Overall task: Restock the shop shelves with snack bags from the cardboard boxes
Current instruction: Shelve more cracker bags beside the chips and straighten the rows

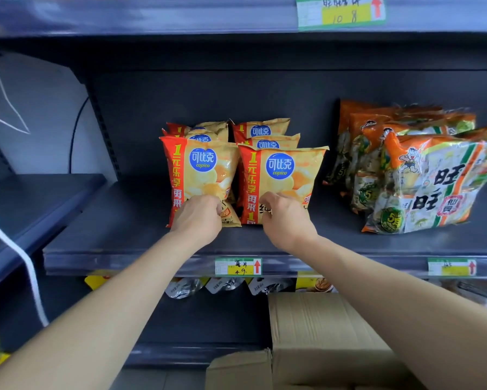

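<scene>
Gripping front chip bags (281,175), left hand (198,218) and right hand (286,220); cracker packs (422,181) beside.

A dark back panel (208,94) adjoins a pale wall (39,108) at left, where a white cord (20,249) hangs.

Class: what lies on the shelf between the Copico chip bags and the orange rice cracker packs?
Nothing: the head view shows only bare shelf between the Copico chip bags and the rice cracker packs.
</scene>
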`<state>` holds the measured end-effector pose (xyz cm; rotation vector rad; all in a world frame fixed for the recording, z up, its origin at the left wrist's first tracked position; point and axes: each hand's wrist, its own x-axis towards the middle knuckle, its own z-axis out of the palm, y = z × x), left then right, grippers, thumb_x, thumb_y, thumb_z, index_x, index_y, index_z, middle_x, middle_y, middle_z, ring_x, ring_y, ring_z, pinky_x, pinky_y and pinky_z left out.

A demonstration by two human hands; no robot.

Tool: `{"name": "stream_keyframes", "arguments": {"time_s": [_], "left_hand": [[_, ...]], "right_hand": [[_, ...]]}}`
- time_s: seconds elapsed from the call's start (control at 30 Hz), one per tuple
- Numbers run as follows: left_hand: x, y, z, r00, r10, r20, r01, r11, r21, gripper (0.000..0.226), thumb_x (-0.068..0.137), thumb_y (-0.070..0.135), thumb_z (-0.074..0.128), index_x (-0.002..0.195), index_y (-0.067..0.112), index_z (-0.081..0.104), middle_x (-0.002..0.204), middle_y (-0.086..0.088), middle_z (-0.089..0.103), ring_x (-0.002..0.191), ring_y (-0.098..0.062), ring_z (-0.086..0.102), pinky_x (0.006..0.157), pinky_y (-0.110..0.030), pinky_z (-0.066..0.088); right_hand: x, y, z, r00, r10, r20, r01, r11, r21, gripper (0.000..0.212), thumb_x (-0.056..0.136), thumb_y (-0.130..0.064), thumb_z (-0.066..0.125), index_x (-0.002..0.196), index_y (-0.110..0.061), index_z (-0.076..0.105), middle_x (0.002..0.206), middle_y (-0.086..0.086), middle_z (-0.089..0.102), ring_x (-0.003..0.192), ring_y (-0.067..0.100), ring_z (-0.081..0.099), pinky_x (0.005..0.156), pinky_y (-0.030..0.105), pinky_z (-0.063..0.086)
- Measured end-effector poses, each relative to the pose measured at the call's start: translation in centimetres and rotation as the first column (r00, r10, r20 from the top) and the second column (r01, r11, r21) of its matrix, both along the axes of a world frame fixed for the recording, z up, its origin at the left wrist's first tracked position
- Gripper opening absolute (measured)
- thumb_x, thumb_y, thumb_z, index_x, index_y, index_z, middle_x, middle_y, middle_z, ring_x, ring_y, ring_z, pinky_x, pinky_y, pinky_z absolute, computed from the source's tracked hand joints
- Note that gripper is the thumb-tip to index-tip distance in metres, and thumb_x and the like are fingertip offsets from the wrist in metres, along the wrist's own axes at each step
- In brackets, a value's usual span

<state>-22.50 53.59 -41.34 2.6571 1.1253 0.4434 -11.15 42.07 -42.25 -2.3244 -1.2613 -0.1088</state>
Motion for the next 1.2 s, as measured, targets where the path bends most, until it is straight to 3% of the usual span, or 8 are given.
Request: {"name": "stream_keyframes", "arguments": {"time_s": [0.23,0.4,0.47,0.53,0.67,0.8,1.07,1.2], "left_hand": [[0.8,-3.1,1.8,0.987,-0.157,0.023,0.156,0.987,0.045,0.025,0.092,0.007,0.048,0.107,0.017,0.065,0.11,-0.005,0.065,0.095,-0.026,0.059,0.074,-0.033,0.049],[2.2,-6.6,5.4,0.958,-0.283,-0.045,0.286,0.953,0.102,0.023,0.091,0.008,0.052,0.107,0.019,0.065,0.106,-0.004,0.064,0.091,-0.024,0.059,0.069,-0.031,0.045],[2.5,-8.2,7.7,0.938,-0.332,-0.097,0.342,0.932,0.119,0.022,0.092,0.009,0.053,0.107,0.02,0.064,0.103,-0.004,0.064,0.091,-0.024,0.06,0.071,-0.034,0.05],[2.7,-9.8,10.4,0.921,-0.366,-0.136,0.383,0.914,0.132,0.024,0.09,0.009,0.053,0.107,0.022,0.064,0.103,-0.003,0.064,0.091,-0.024,0.061,0.076,-0.037,0.055],[2.4,-13.1,17.2,0.863,-0.483,-0.147,0.499,0.861,0.102,0.022,0.092,0.017,0.047,0.107,0.024,0.061,0.105,0.001,0.064,0.097,-0.022,0.061,0.082,-0.033,0.053],[1.9,-14.4,25.8,0.829,-0.545,-0.123,0.556,0.827,0.081,0.019,0.092,0.026,0.044,0.108,0.028,0.054,0.107,0.006,0.062,0.099,-0.018,0.061,0.082,-0.03,0.05],[2.1,-9.1,41.1,0.925,-0.369,-0.086,0.375,0.925,0.065,0.021,0.089,0.013,0.053,0.106,0.017,0.064,0.106,-0.005,0.067,0.1,-0.027,0.06,0.083,-0.037,0.05],[1.0,-7.5,45.9,0.937,-0.269,-0.222,0.286,0.957,0.051,0.021,0.09,0.007,0.05,0.106,0.012,0.063,0.109,-0.009,0.064,0.1,-0.029,0.058,0.079,-0.035,0.048]], "right_hand": [[-0.4,-2.6,1.9,1.0,-0.014,-0.003,0.014,0.999,-0.047,0.028,0.092,-0.01,0.046,0.113,-0.013,0.063,0.112,0.009,0.065,0.098,0.029,0.059,0.08,0.035,0.052],[0.7,-5.9,6.8,0.993,0.01,0.114,0.03,0.938,-0.345,0.024,0.089,-0.016,0.051,0.11,-0.014,0.062,0.105,0.007,0.063,0.094,0.029,0.061,0.074,0.032,0.053],[0.8,-7.4,9.6,0.99,0.015,0.138,0.044,0.908,-0.417,0.01,0.087,-0.022,0.055,0.093,-0.014,0.06,0.095,0.005,0.058,0.084,0.027,0.057,0.065,0.029,0.047],[0.4,-9.1,13.3,0.99,0.03,0.134,0.041,0.867,-0.497,0.017,0.086,-0.027,0.058,0.074,-0.018,0.049,0.089,0.003,0.052,0.079,0.025,0.053,0.06,0.026,0.042],[-0.9,-12.7,22.6,0.996,0.021,0.09,0.032,0.83,-0.556,0.028,0.087,-0.041,0.058,0.104,-0.02,0.063,0.103,-0.002,0.064,0.093,0.02,0.061,0.079,0.031,0.054],[-1.4,-13.7,31.9,0.997,-0.02,0.069,0.05,0.884,-0.466,0.032,0.085,-0.051,0.054,0.1,-0.024,0.064,0.101,-0.003,0.067,0.094,0.022,0.063,0.081,0.039,0.055],[1.9,-11.3,45.1,0.999,0.006,0.042,0.011,0.927,-0.374,0.04,0.091,-0.03,0.059,0.126,-0.01,0.056,0.124,0.007,0.061,0.108,0.027,0.059,0.088,0.037,0.051],[1.4,-10.5,49.0,0.999,0.041,0.033,-0.024,0.911,-0.411,0.04,0.095,-0.029,0.054,0.129,-0.009,0.052,0.122,0.012,0.061,0.108,0.031,0.06,0.087,0.037,0.053]]}}
